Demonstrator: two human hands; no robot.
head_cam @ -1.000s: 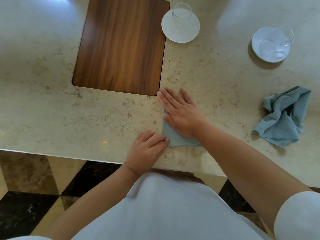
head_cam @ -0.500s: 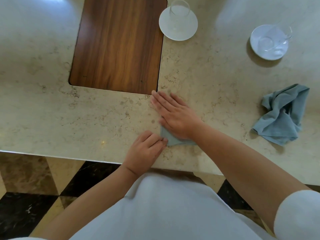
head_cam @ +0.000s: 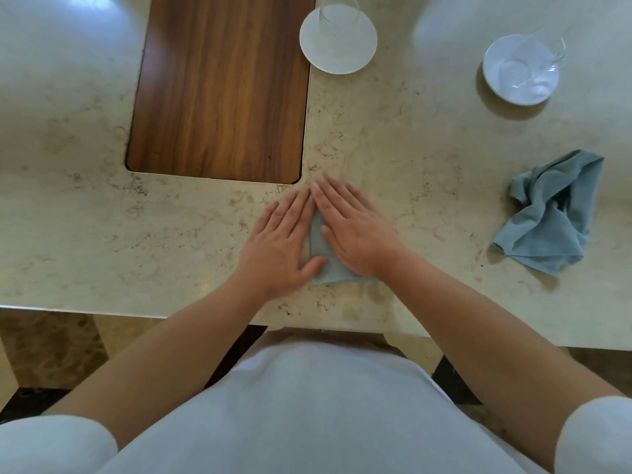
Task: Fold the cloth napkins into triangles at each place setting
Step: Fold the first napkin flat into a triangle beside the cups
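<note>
Head view: we find the left hand (head_cam: 280, 244) and right hand (head_cam: 355, 234) both flat, fingers straight and together, palms pressing the folded napkin (head_cam: 321, 265), which lies under and between them. We judge this to be the smoothing of the crease. The cloth is grey-blue and mostly covered, so we cannot confirm its outline. The next move calls for spreading the crumpled napkin (head_cam: 550, 217), well to the right of the right hand.

Pale marble table (head_cam: 410, 159) fills the view. A wooden inlay panel (head_cam: 219, 87) is set in at 11 o'clock, a white saucer (head_cam: 338, 58) at 12, a second saucer (head_cam: 501, 82) at 2. There's a crumpled blue napkin (head_cam: 550, 213) at 3, and a folded blue napkin (head_cam: 325, 266) at 6, near the edge.
</note>
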